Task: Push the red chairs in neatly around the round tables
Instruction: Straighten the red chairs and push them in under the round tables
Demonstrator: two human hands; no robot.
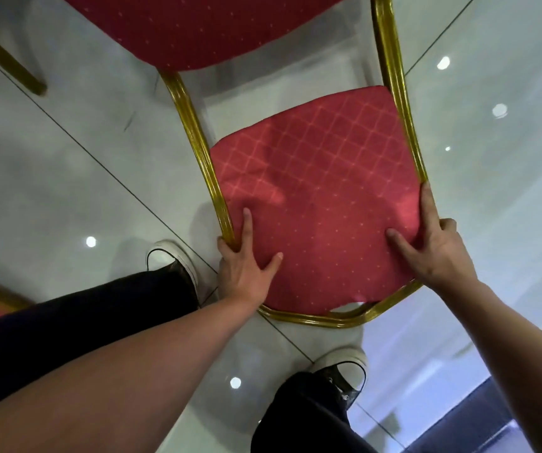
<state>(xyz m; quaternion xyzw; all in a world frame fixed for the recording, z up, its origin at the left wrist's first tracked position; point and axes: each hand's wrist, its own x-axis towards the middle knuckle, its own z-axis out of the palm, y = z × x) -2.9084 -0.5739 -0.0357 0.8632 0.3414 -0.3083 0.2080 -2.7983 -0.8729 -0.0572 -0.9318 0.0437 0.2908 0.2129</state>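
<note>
The person is leaning over the red chair (315,197) in the middle of the frame, and both hands are gripping its padded back, a soft red cloth with a criss-cross pattern inside a shiny ribbed gold tube. The left hand (243,266) is curling round the gold tube with thumb spread on the cloth, while the right hand (433,243) is holding the other edge, fingers spread. The shiny pale tile floor (67,178) is glinting below.

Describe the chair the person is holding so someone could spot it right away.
On the glossy pale tiled floor, look straight ahead of the two black sneakers. The red chair there has a gold frame, and both hands grip its backrest. The neighbouring chairs show only gold legs at the left edge, untouched.
</note>
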